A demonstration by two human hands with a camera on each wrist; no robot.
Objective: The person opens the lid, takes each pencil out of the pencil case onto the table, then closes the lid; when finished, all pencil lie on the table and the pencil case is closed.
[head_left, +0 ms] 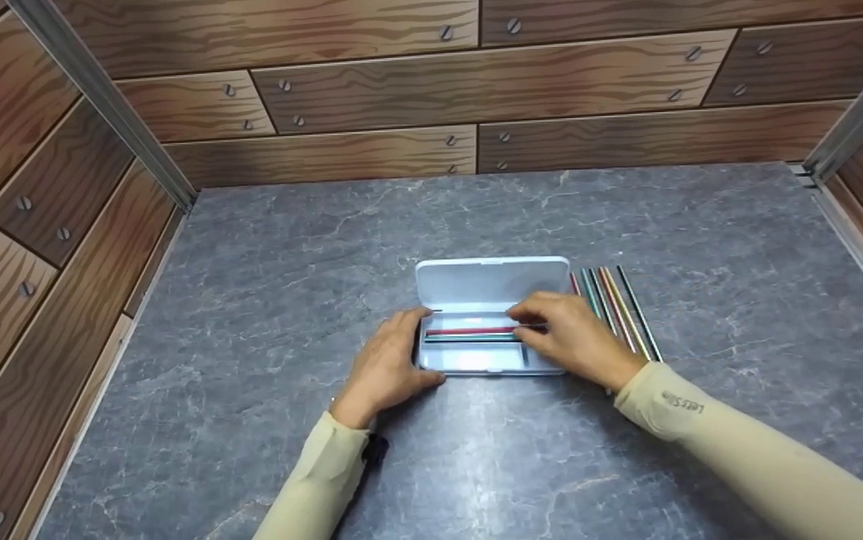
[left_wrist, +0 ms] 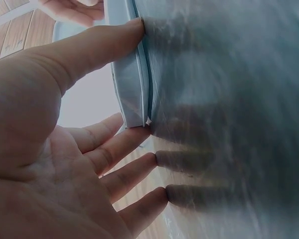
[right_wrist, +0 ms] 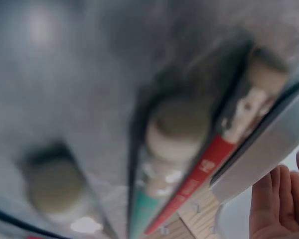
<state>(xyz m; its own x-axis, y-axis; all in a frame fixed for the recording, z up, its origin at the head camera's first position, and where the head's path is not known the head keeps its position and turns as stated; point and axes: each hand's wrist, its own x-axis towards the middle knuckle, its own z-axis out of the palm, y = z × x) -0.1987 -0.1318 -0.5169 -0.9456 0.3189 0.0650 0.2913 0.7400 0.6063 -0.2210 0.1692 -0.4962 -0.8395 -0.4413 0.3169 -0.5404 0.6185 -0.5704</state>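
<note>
A clear plastic pencil case [head_left: 476, 358] lies with its lid [head_left: 491, 281] raised at the back. Several pencils rest lengthwise inside, a red pencil [head_left: 468, 331] rearmost of them. My left hand [head_left: 386, 367] holds the left end of the case, thumb at the front edge and fingers round the back corner. In the left wrist view, the thumb presses the rim of the case [left_wrist: 132, 94]. Over the right half of the case, my right hand [head_left: 577, 334] has thumb and forefinger at the red pencil's right end, which they partly cover.
Right of the case, several loose pencils [head_left: 603, 281] lie side by side on the grey marbled table [head_left: 311, 255], partly beneath the right forearm. Their eraser ends [right_wrist: 177, 132] show in the right wrist view. Wood-patterned walls [head_left: 371, 82] stand behind and at both sides.
</note>
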